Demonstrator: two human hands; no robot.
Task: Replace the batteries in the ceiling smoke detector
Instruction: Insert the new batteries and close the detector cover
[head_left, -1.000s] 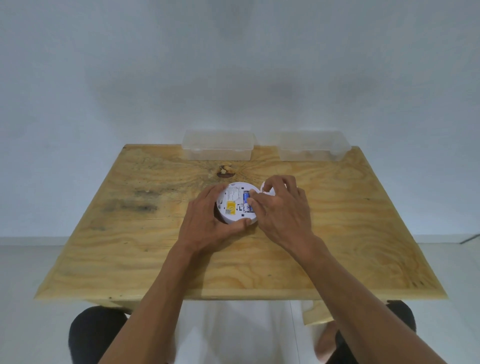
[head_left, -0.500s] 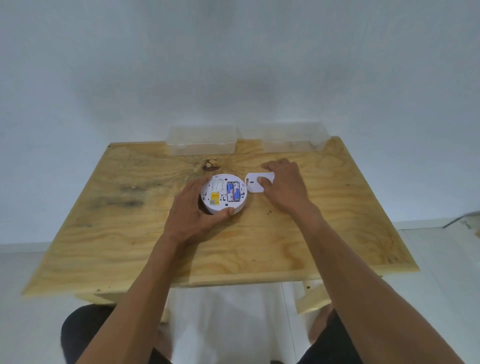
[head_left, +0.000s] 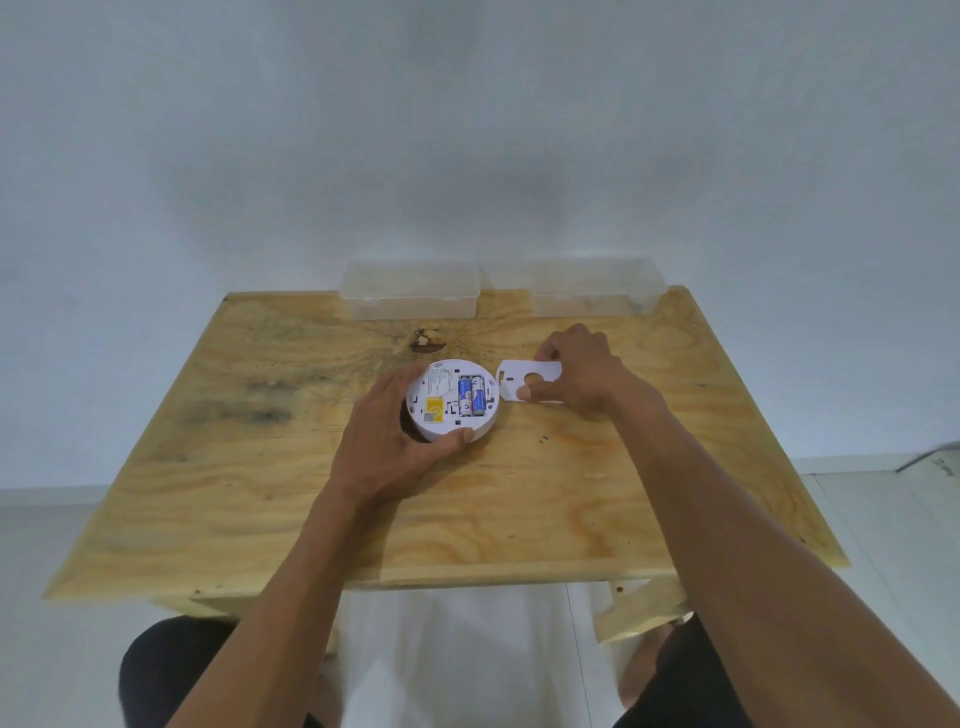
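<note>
Smoke detector (head_left: 451, 399) back-up mid-worktop (head_left: 260, 493), two blue batteries (head_left: 471, 396) seated in its bay — gripped around the rim by left hand (head_left: 387, 439). Just right of the detector, white cover plate (head_left: 527, 382) pinched flat by right hand (head_left: 579, 376). Beyond the detector, two clear boxes (head_left: 410, 290) at the far edge.

You've got the round white smoke detector (head_left: 452, 399) lying back-up on the table, two blue batteries (head_left: 471, 396) seated side by side, white cover plate (head_left: 522, 379) flat just right.

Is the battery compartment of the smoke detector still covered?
No, the smoke detector lies open with blue batteries exposed; the right hand holds the cover beside it.
</note>
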